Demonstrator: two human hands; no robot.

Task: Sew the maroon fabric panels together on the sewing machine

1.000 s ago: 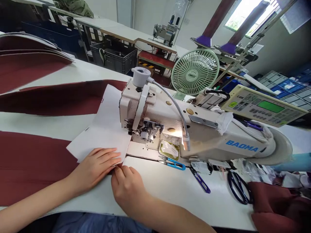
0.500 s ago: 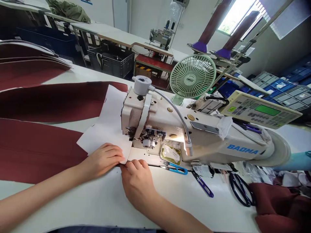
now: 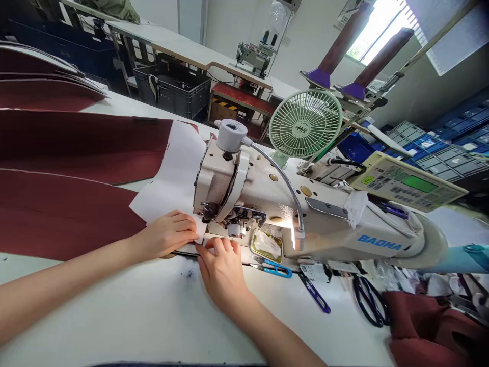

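A white sheet of material (image 3: 168, 168) with small notches along its edge lies over the maroon panels (image 3: 69, 214), left of the sewing machine (image 3: 282, 204). My left hand (image 3: 168, 235) rests on its lower corner, fingers pressed together at the edge. My right hand (image 3: 223, 267) is closed with thumb and fingertips meeting at the same edge, just in front of the needle area. Both sets of fingertips nearly touch. A dark strip (image 3: 181, 253) shows under the left hand. What exactly lies between the right fingertips is hidden.
Right of my right hand lie blue thread snips (image 3: 277, 269), purple snips (image 3: 315, 293) and black-handled scissors (image 3: 370, 300). A small tin (image 3: 266, 245) sits by the machine bed. A green fan (image 3: 305, 124) and control panel (image 3: 410, 181) stand behind. Maroon fabric (image 3: 431, 326) is heaped at right.
Both hands have shifted slightly away from me, toward the machine bed. The white sheet and maroon panels have moved with them. The camera view has tilted a little.
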